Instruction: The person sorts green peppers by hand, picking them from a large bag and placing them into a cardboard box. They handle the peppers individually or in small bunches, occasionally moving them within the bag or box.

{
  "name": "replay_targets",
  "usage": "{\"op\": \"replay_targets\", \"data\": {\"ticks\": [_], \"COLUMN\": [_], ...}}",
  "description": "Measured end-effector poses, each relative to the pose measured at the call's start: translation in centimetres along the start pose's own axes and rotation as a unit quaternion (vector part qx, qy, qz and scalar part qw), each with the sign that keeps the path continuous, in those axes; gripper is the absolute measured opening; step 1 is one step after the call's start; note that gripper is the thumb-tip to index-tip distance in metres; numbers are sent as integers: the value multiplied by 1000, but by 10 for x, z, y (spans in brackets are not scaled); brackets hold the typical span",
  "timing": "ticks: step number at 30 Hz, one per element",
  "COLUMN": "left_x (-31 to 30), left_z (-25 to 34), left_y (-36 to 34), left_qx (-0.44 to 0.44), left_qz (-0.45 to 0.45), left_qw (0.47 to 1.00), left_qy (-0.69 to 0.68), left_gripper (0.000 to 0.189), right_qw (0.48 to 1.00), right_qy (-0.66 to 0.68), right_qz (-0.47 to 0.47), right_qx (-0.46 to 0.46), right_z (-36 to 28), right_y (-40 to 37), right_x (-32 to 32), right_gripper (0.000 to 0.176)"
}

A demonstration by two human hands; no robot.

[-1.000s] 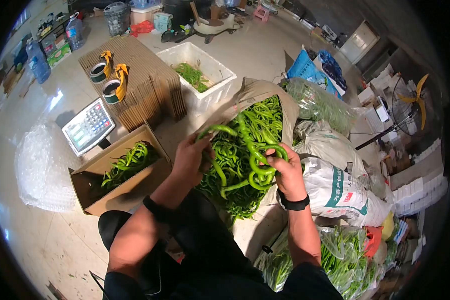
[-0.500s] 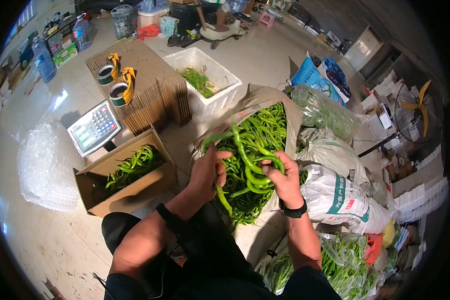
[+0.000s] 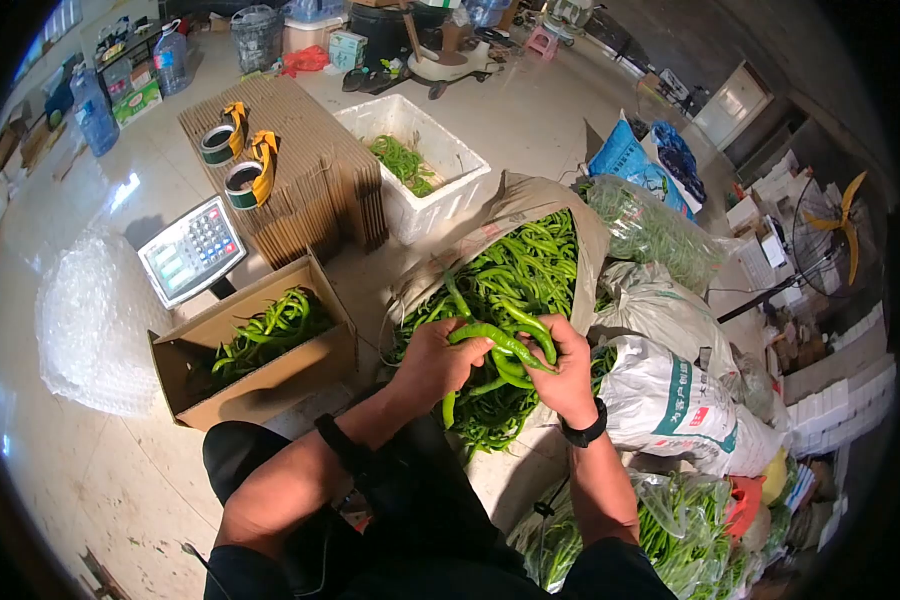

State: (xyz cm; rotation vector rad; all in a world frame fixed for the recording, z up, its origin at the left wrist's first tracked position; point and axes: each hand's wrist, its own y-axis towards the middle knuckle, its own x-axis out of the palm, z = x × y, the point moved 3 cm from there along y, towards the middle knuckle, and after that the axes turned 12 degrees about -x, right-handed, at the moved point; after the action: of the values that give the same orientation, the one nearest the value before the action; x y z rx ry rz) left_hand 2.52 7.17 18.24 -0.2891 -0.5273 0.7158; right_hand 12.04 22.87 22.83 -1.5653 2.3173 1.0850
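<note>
Long green chili peppers (image 3: 530,265) fill a large open sack (image 3: 592,245) in front of me. Above its near side, my left hand (image 3: 440,357) is closed on green peppers, its thumb and fingers at the end of a curved one (image 3: 495,336). My right hand (image 3: 568,375) grips several peppers, with a bent one looping out past the fingers. The two hands are close together, and the curved pepper spans the gap between them. To the left, an open cardboard box (image 3: 270,365) holds a heap of the same peppers (image 3: 270,328).
A digital scale (image 3: 192,250) stands behind the box, beside bubble wrap (image 3: 100,325). Tape dispensers (image 3: 245,185) lie on stacked flat cardboard (image 3: 290,130). A white foam bin (image 3: 450,190) holds some peppers. Full sacks (image 3: 660,395) and bagged peppers (image 3: 685,520) line the right side.
My left hand has moved right and come nearer my right hand, its fingers now closed on a pepper. The peppers have shifted; one that stood upright between the hands now lies across.
</note>
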Motion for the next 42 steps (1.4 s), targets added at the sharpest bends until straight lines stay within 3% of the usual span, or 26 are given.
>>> {"op": "replay_targets", "data": {"ticks": [6, 8, 13, 21, 28, 34, 37, 38, 40, 42], "left_x": [-23, -33, -41, -36, -42, -84, -114, -123, -137, -159], "left_z": [5, 12, 18, 14, 20, 22, 25, 26, 23, 7], "left_y": [7, 7, 6, 8, 1, -13, -31, -38, -51, -52], "left_qx": [63, 92, 94, 118, 136, 140, 129, 133, 110, 128], "left_qz": [-4, 50, 42, 29, 52, 161, 209, 218, 210, 201], "left_qw": [997, 994, 994, 992, 989, 968, 935, 933, 893, 889], "left_qy": [-38, -15, -29, -31, -23, -129, -255, -256, -383, -391], "left_gripper": [13, 12, 12, 22, 17, 14, 16, 16, 18, 22], "right_qw": [999, 998, 988, 978, 973, 959, 954, 952, 955, 953], "right_qy": [-38, -39, 49, 132, 160, 207, 231, 236, 232, 241], "right_qz": [-2, 36, 122, 124, 134, 152, 155, 153, 141, 135], "right_qx": [-29, 14, 85, 99, 100, 119, 113, 119, 117, 122], "right_z": [1, 11, 21, 22, 29, 33, 42, 46, 45, 46], "right_y": [-3, -8, -11, -12, -11, -5, -3, -3, 0, 1], "right_x": [-13, -26, -58, -56, -51, -41, -32, -28, -19, -12], "right_gripper": [15, 12, 6, 4, 6, 6, 8, 9, 9, 10]}}
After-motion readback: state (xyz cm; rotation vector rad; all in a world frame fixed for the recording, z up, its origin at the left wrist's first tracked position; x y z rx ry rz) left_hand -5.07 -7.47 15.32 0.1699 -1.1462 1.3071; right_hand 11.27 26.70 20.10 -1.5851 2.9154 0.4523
